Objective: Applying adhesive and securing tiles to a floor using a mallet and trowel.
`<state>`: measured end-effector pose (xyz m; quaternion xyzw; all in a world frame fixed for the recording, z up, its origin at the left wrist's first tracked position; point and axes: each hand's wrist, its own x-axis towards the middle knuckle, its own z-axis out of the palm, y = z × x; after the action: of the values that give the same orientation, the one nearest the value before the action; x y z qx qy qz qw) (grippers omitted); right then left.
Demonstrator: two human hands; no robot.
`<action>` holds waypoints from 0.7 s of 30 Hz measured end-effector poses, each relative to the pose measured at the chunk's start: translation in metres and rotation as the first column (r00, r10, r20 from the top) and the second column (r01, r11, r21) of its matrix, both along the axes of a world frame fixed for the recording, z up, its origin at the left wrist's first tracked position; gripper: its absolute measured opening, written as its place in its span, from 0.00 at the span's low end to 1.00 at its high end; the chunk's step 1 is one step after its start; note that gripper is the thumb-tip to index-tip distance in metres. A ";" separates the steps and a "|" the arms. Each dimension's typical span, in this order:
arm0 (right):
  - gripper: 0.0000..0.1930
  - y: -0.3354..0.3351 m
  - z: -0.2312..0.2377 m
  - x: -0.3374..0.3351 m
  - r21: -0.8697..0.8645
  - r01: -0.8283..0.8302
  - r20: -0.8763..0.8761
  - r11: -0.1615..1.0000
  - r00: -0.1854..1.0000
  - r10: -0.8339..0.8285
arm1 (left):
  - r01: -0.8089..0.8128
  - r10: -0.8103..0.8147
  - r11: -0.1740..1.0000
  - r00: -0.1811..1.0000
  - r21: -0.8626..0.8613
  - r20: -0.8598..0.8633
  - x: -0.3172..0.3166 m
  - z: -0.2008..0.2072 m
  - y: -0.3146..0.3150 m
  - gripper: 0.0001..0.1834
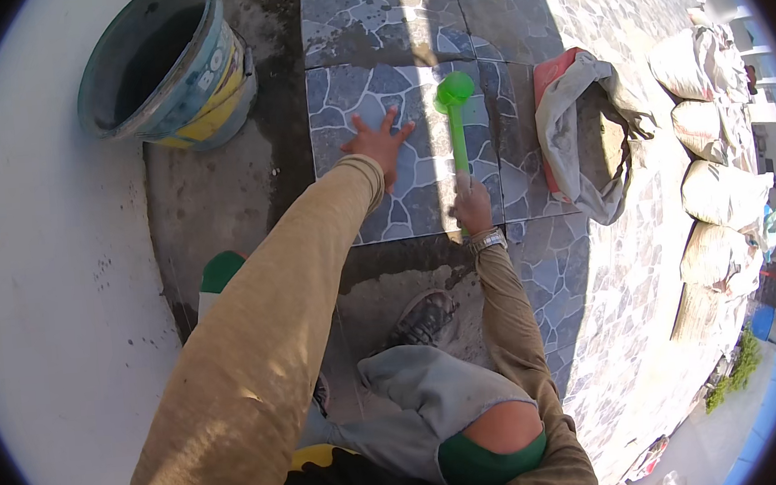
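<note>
My left hand lies with fingers spread on a square floor tile that has a blue-grey crazy-paving pattern with white lines. In my right hand is the handle of a bright green mallet. The mallet's head is over the right part of the same tile, across a strip of sunlight; whether it touches the surface I cannot tell. Along the tile's near and left edges runs a dark, damp-looking strip of floor.
A blue-grey bucket with a yellow band stands tilted at the far left by the white wall. An open sack sits right of the tile. Several filled sacks line the far right. My shoe is on bare concrete near the tile.
</note>
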<state>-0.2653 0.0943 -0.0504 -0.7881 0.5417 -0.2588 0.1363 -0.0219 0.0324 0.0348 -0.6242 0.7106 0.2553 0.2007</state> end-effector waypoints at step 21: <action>0.28 0.013 0.013 0.020 0.613 0.199 0.188 0.764 0.903 -0.386 | -0.050 0.049 0.998 0.998 -0.044 -0.025 0.026 -0.015 0.020 0.72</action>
<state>-0.2457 0.1077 -0.0372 -0.5635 0.6842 -0.2171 0.4088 0.0046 0.0519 0.0203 -0.6429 0.7027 0.2520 0.1718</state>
